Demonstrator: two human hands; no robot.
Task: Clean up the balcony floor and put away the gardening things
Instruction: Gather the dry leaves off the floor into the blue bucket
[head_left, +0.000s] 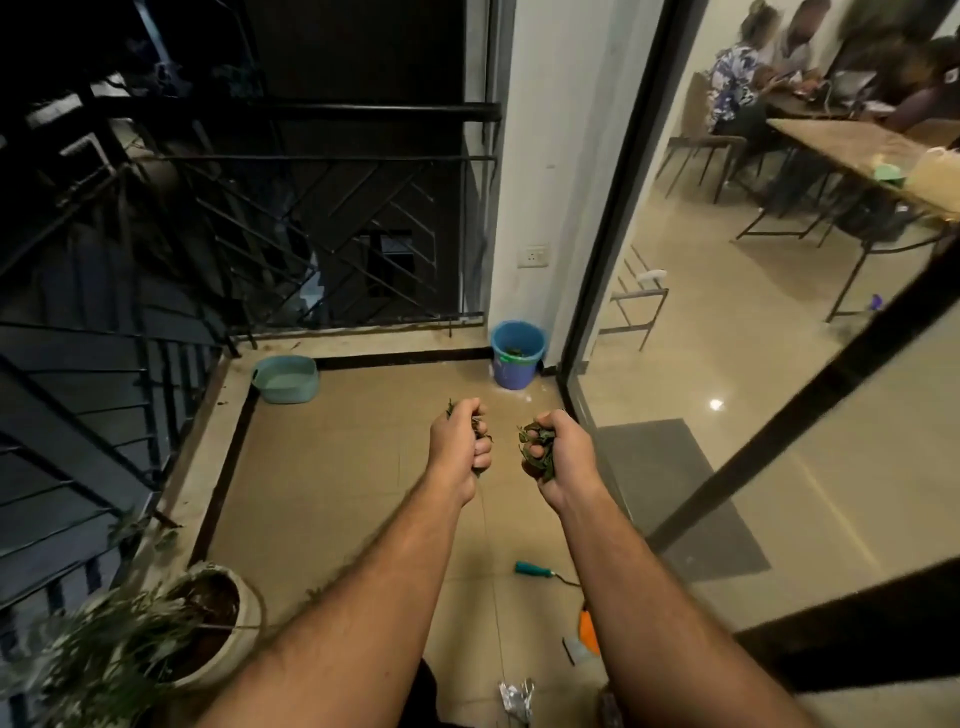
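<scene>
Balcony floor (363, 493) is mostly swept; both fists, left hand (457, 441) and right hand (553, 449), are clenched round leaf clippings (537, 449). Blue bucket (517, 353) sits well ahead in the corner, so loose bits could easily slip out on the way.

Beige tiled floor (332, 499), black railing (311, 218), glass door (779, 364), seemingly night outside.
</scene>
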